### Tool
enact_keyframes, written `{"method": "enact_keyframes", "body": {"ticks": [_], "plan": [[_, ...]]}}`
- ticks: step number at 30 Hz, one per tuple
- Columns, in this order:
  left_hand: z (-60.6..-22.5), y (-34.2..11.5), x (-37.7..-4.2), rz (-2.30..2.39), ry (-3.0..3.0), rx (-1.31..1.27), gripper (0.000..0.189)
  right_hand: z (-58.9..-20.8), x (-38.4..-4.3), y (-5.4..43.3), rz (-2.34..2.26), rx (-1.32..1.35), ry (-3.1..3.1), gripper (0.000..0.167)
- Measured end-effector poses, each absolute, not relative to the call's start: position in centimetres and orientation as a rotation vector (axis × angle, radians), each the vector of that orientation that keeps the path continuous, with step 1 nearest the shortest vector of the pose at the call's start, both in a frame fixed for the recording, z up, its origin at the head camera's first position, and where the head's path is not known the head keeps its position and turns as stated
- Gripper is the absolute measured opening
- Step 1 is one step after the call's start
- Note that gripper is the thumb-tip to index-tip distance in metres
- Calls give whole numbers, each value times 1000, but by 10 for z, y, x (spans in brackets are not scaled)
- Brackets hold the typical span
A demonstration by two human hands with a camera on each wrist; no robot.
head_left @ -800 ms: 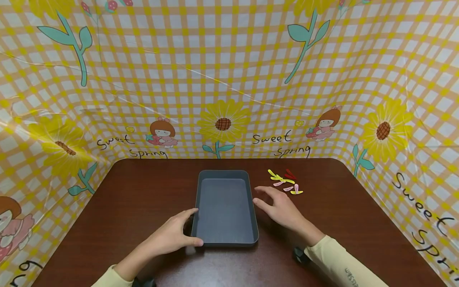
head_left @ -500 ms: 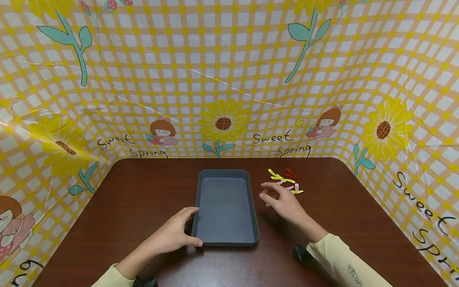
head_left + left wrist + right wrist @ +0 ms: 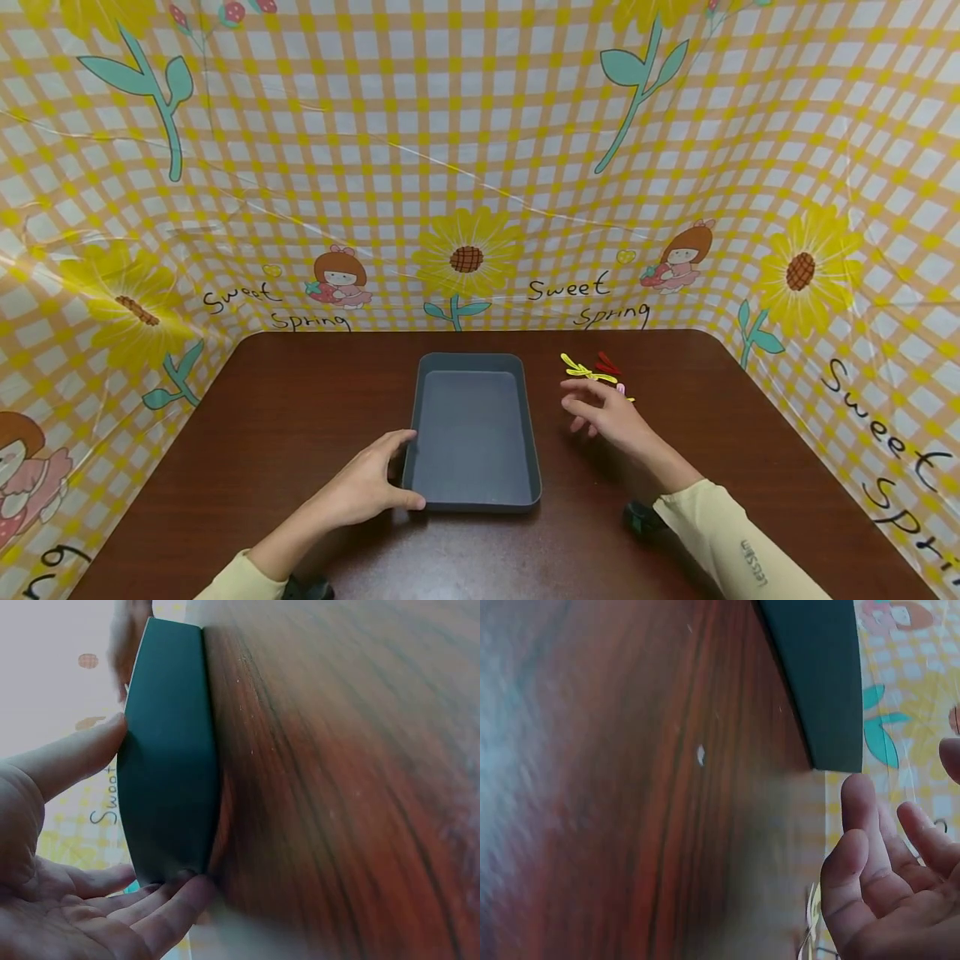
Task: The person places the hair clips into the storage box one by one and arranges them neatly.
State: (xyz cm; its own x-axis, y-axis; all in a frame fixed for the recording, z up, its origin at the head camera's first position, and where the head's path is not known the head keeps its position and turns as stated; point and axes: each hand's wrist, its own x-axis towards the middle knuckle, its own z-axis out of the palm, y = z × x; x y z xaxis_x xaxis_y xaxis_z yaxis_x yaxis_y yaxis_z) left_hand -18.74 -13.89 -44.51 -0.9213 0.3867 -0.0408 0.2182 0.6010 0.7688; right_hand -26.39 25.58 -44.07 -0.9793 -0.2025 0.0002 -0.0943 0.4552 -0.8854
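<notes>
A dark grey rectangular tray [image 3: 472,442] lies on the brown table, with nothing inside it. My left hand [image 3: 367,483] grips its near left corner, thumb at the front rim and fingers along the left wall. In the left wrist view the thumb [image 3: 90,754] touches the rim while fingertips reach the lower edge of the wall. To the right of the tray, my right hand [image 3: 611,417] hovers with loosely bent fingers and holds nothing. Just beyond it lie yellow hair clips [image 3: 577,367], red hair clips [image 3: 608,363] and a pink hair clip [image 3: 620,388], partly hidden by the hand.
A checked yellow and white cloth [image 3: 480,167] with sunflowers hangs around the back and sides of the table [image 3: 315,383]. A dark wrist device [image 3: 643,518] sits beneath the right sleeve.
My right hand has moved right, away from the tray's side, and now covers most of the pink clips. My left hand stays at the tray, which has barely shifted.
</notes>
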Motion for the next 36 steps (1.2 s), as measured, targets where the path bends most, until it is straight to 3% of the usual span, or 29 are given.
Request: {"method": "enact_keyframes", "body": {"ticks": [36], "plan": [[-442, -133, -186, 1369, 2484, 434, 97, -450, -296, 327, -1778, 1, 2400, 51]]}}
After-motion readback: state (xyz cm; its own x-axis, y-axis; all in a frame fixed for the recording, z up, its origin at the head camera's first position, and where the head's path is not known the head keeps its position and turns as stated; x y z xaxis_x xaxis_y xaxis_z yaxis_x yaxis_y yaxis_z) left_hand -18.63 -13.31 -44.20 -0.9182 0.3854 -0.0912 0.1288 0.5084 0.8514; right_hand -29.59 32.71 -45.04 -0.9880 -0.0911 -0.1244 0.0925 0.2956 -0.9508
